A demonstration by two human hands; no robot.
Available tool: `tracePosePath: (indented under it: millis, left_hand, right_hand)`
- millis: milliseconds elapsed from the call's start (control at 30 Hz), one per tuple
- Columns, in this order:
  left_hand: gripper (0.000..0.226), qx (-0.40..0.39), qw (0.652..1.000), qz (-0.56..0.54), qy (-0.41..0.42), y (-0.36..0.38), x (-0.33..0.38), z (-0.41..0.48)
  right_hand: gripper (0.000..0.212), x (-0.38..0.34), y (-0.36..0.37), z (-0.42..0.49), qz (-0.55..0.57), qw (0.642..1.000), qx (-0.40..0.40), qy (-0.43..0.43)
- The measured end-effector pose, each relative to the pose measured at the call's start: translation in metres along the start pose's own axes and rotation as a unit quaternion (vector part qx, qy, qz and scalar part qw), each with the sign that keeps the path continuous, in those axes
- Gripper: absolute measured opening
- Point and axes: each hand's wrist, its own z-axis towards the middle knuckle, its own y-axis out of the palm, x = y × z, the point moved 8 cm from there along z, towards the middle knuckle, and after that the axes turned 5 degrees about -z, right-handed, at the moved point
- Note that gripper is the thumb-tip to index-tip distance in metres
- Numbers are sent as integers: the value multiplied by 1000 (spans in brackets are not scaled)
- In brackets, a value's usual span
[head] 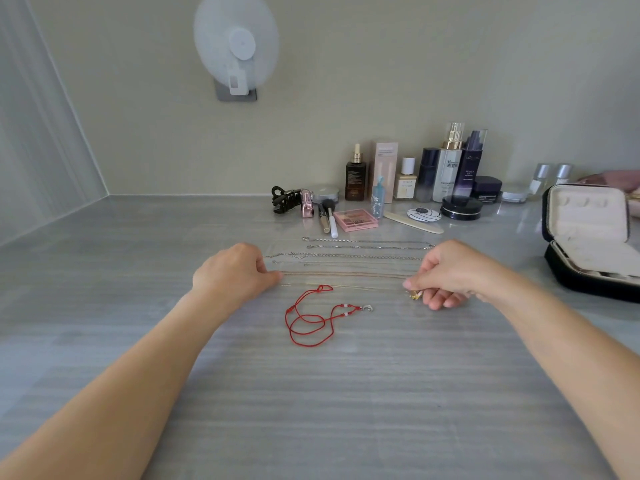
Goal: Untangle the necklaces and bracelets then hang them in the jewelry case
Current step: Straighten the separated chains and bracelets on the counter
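Observation:
Several thin chains lie stretched in parallel rows across the grey table: silver chains [367, 242] at the back, a rose-gold chain [343, 273] in front of them, and a fine gold chain [349, 286] nearest me. My left hand [235, 271] pinches the left ends of the front chains. My right hand [450, 275] pinches the right end of the gold chain, by its small gold pendant [414, 296]. A red cord bracelet [313, 317] with white beads and a silver charm lies looped and loose in front. The open black jewelry case [585, 237] stands at the far right.
Cosmetics bottles [446, 168], jars, a pink palette [355, 219], brushes, a nail file and a black hair clip [285, 199] crowd the back of the table against the wall. A white fan [239, 46] hangs on the wall.

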Motion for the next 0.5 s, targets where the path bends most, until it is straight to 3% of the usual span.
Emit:
tracePosePath:
  millis: [133,200,333,400,500]
  left_hand:
    - [25,14,1000,24,14,-7,8,-6]
    - [17,28,997,-14,75,-10,23,-10]
    - [10,-74,962,-179,194,7,67,-35]
    - [10,-114,950,-184,224,19,81,-47]
    - [25,-134,952,-132,241,34,86,-53]
  right_hand:
    - [22,1,-7,-1,-82,996,26,-3]
    - [23,-8,-13,-3,-126,988,73,-46]
    - [16,-45,5,-19,-105,973,73,-190]
    - [9,-58,25,-29,-138,961,37,-237]
    - [13,-66,41,-34,-199,944,27,-262]
